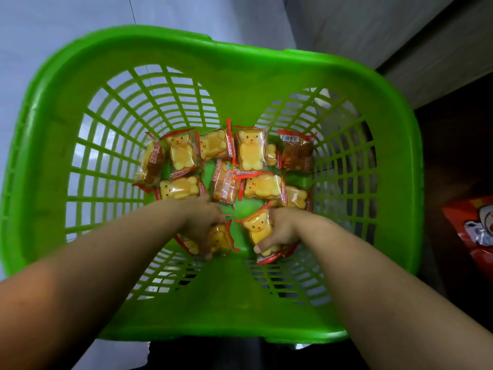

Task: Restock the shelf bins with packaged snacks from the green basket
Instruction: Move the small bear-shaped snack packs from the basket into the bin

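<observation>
A green slatted basket [240, 84] fills the view, seen from above. Several clear packets of yellow bear-shaped cakes [252, 152] with red edges lie on its floor. Both my arms reach down inside. My left hand [202, 225] grips bear cake packets [220, 240] near the front of the floor, and its fingers cover part of them. My right hand [280, 231] holds one bear cake packet [257, 228], with the thumb curled under the packet's lower end and the bear's face showing.
A brownish snack packet [297, 154] lies at the right of the pile and another [150, 164] at the left. A pale floor shows through the slats. A dark shelf area with a red package [477, 231] stands to the right, and a grey surface [373, 28] lies behind.
</observation>
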`<act>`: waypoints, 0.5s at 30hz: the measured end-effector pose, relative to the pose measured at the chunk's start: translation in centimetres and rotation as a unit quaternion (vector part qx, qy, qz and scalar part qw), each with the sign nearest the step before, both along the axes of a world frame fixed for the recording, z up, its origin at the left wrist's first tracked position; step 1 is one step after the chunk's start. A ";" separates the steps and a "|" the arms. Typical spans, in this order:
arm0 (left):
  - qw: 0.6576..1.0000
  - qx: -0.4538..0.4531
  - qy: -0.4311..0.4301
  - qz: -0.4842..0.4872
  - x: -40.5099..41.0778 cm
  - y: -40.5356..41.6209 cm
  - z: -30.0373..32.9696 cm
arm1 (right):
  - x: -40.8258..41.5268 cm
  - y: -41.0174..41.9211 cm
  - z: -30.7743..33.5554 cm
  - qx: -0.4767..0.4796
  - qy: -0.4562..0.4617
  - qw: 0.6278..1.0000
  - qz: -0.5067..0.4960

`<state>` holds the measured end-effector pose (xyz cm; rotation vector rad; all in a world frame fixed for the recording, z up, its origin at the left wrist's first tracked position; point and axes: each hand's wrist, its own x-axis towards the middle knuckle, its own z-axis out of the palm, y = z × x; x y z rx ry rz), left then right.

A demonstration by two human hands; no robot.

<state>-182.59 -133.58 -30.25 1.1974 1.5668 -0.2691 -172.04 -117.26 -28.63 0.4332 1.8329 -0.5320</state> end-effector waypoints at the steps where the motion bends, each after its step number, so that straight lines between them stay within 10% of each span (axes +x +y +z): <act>1: 1.000 -0.003 0.004 -0.016 0.2 -0.1 -0.1 | 0.2 0.2 0.0 -0.014 0.001 1.000 -0.025; 6: 0.956 0.076 -0.093 0.269 -1.1 -1.6 2.2 | -0.3 0.6 1.8 -0.101 0.040 0.958 -0.267; 12: 0.616 0.211 -0.202 0.731 -0.3 -1.8 13.0 | 0.8 -0.7 12.1 -0.105 0.238 0.793 -0.551; 15: 0.580 0.271 -0.175 0.748 2.5 -0.5 21.4 | 2.3 -1.8 20.9 -0.108 0.257 0.725 -0.630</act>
